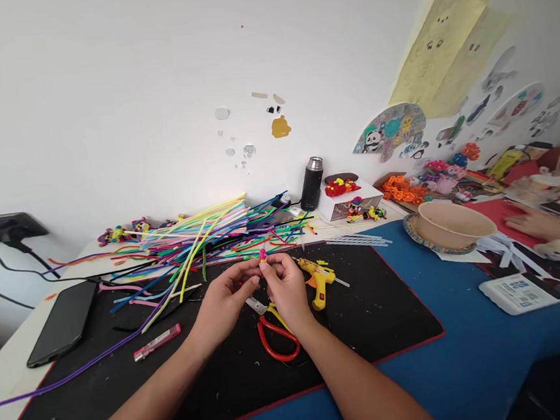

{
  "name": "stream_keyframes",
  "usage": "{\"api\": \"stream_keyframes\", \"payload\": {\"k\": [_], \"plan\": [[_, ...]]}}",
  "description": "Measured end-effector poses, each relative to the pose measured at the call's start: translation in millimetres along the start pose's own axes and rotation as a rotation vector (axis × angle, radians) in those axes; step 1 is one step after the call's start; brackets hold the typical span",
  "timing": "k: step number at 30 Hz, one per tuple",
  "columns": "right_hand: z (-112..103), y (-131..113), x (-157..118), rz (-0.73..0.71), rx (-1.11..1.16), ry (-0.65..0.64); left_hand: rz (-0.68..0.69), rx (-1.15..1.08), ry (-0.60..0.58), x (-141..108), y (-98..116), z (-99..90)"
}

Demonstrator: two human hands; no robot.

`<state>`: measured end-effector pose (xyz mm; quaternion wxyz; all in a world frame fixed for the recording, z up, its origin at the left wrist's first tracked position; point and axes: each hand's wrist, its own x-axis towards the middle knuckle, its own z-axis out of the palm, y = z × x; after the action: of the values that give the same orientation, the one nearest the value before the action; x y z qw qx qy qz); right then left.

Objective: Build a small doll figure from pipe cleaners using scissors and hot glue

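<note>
Both my hands meet over the black mat (387,318). Between the thumb and finger of my right hand (287,291) is a small pink and yellow piece (263,255), held upright. My left hand (226,299) is beside it with curled fingers, its fingertips close to the piece; whether it grips anything is too small to tell. Beneath the hands lie scissors with red handles (278,341), partly covered by my right hand. A yellow glue gun (319,282) rests just right of my right hand.
Pipe cleaners (203,233) are heaped behind the hands. A phone (63,322) and a lighter (157,342) lie left. A black flask (312,184) and white box (345,198) stand at the wall. Right are a bowl (452,224) and another person's hand (530,221).
</note>
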<state>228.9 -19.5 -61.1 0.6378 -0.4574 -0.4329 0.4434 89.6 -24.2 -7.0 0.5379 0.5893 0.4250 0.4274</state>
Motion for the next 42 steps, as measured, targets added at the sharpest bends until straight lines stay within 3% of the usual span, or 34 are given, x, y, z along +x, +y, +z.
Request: {"api": "stream_keyframes", "payload": {"k": [18, 31, 37, 42], "plan": [[-1.5, -10.4, -5.0, -0.024, -0.051, -0.010, -0.051, -0.077, 0.029, -1.5, -3.3, 1.8], [-3.2, -9.5, -4.5, 0.005, -0.024, -0.010, -0.138, -0.331, 0.061, -7.6, 5.5, 11.8], [-4.0, -11.8, -5.3, -0.008, -0.049, 0.003, -0.138, -0.304, 0.031, -7.3, 6.4, 12.3], [-6.6, -15.9, -6.2, -0.037, -0.071, -0.007, -0.037, -0.132, 0.098, 0.5, 13.2, -6.5]]}}
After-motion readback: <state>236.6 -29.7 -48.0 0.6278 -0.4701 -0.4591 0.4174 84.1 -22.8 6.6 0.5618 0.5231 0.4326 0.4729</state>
